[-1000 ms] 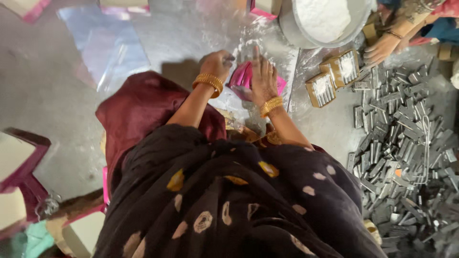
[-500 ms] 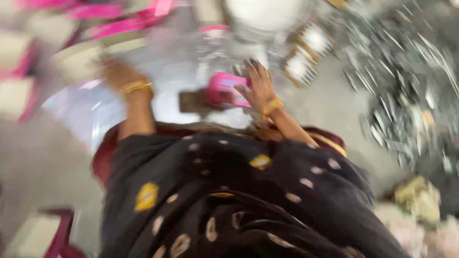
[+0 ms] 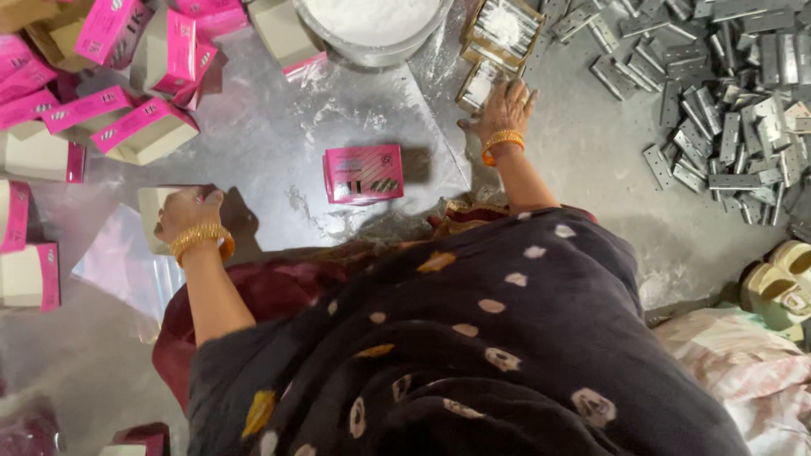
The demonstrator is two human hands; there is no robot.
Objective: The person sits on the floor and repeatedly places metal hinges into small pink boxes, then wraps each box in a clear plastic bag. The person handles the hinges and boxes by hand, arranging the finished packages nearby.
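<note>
My left hand [image 3: 184,211] rests on an open cream-coloured carton [image 3: 160,213] on the floor at the left, fingers curled over its edge. My right hand [image 3: 504,108] reaches forward, fingers spread, onto a small brown tray of metal hinges [image 3: 480,83]. A closed pink box [image 3: 363,173] lies flat on a clear plastic sheet [image 3: 279,135] between the two hands, touched by neither. Both wrists carry gold bangles.
Several pink and cream cartons [image 3: 135,127] are heaped at the upper left. A round bowl of white powder [image 3: 372,25] stands at the top. A heap of grey metal hinges [image 3: 726,93] covers the floor at the right. Another hinge tray [image 3: 504,29] sits beside the bowl.
Both hands left the pink box, which now lies alone. My left hand swung out left to a cream carton; my right hand went forward to the hinge tray.
</note>
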